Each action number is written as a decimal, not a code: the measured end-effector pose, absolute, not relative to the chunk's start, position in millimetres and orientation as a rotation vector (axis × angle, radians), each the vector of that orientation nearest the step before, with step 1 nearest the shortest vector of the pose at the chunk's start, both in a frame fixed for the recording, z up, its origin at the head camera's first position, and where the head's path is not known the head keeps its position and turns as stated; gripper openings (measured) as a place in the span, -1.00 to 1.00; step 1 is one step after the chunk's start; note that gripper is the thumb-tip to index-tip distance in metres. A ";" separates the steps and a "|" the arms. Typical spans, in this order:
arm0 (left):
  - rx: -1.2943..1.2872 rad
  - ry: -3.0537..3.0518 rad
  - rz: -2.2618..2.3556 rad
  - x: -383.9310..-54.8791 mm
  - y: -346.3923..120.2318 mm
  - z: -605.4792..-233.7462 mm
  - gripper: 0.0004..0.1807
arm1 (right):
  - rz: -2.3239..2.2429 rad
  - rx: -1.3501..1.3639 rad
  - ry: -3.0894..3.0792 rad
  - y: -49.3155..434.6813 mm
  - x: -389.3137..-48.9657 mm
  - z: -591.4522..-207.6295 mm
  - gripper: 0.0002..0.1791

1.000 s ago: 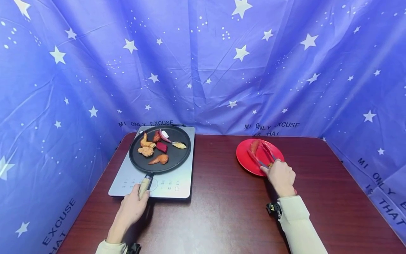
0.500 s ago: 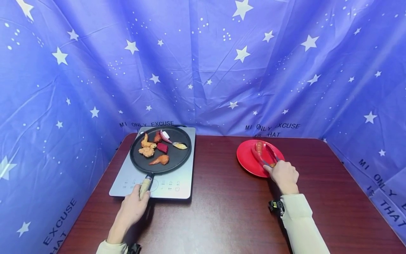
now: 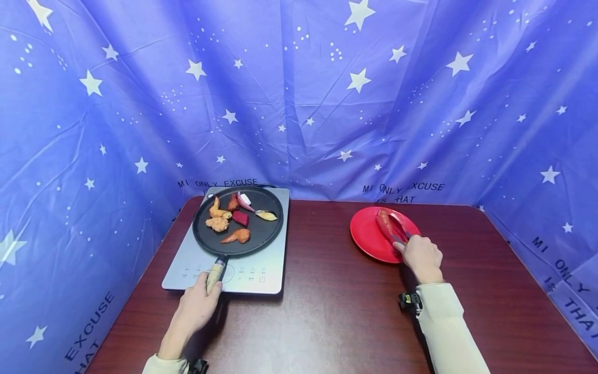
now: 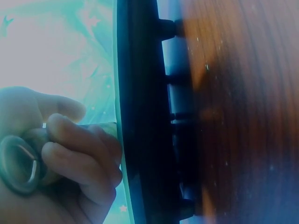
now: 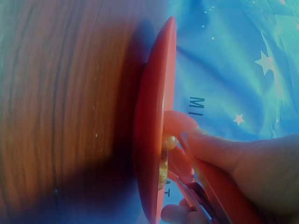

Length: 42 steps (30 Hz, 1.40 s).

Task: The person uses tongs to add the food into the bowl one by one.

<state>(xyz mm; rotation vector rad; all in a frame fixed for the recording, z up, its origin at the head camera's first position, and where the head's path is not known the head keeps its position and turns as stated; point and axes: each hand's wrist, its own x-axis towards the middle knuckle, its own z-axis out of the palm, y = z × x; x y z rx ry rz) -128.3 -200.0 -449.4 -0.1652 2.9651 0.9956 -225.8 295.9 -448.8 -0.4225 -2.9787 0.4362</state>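
My left hand [image 3: 198, 306] grips the pale handle [image 3: 216, 272] of a black frying pan [image 3: 261, 236]; in the left wrist view its fingers [image 4: 79, 158] curl round that handle. My right hand [image 3: 422, 257] holds red tongs [image 3: 404, 226] with greyish handle parts, low over a red plate [image 3: 364, 236]. A reddish-brown sausage [image 3: 384, 217] on the plate overlaps the left arm of the tongs in the head view. From the right wrist, the thumb [image 5: 182, 121] presses one tong arm, and a yellowish piece of food [image 5: 163, 172] shows at the plate's rim.
The pan stands on a silver induction cooktop [image 3: 254, 280]. Inside it lie several foods, among them a drumstick [image 3: 238, 237], a fried chicken piece [image 3: 217, 224], a dark red chunk [image 3: 240, 218] and an onion slice [image 3: 246, 201]. A starry blue curtain [image 3: 299, 104] surrounds the brown table [image 3: 322, 306].
My right hand and the tongs have shifted slightly right over the plate, and the tong arms have come closer together. My left hand keeps its grip on the pan handle.
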 end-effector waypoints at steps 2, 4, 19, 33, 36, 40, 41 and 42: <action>-0.166 2.964 0.999 -128.3 -200.1 -449.5 -0.64 | 0.422 -0.399 -2.982 297.7 -225.9 -447.9 -0.44; -0.169 2.967 0.996 -128.4 -200.2 -449.7 -0.66 | 0.416 -0.384 -2.992 299.9 -226.3 -447.0 -0.45; -0.175 2.972 1.000 -129.5 -200.1 -449.6 -0.68 | 0.394 -0.296 -3.074 311.2 -225.0 -439.4 -0.44; -0.172 2.977 1.005 -128.7 -201.2 -451.2 -0.71 | 0.457 -0.215 -3.099 325.8 -217.7 -443.9 -0.45; -0.174 2.975 1.010 -129.0 -201.3 -451.3 -0.70 | 0.455 -0.184 -3.099 326.1 -217.7 -444.6 -0.45; -0.173 2.971 1.014 -129.5 -201.6 -451.9 -0.69 | 0.478 -0.166 -3.115 325.8 -217.6 -446.3 -0.44; -0.169 2.970 1.014 -129.6 -201.8 -452.0 -0.68 | 0.491 -0.165 -3.118 325.5 -217.5 -447.1 -0.45; -0.166 2.970 1.013 -129.6 -201.9 -452.0 -0.68 | 0.505 -0.162 -3.119 325.4 -217.3 -447.6 -0.45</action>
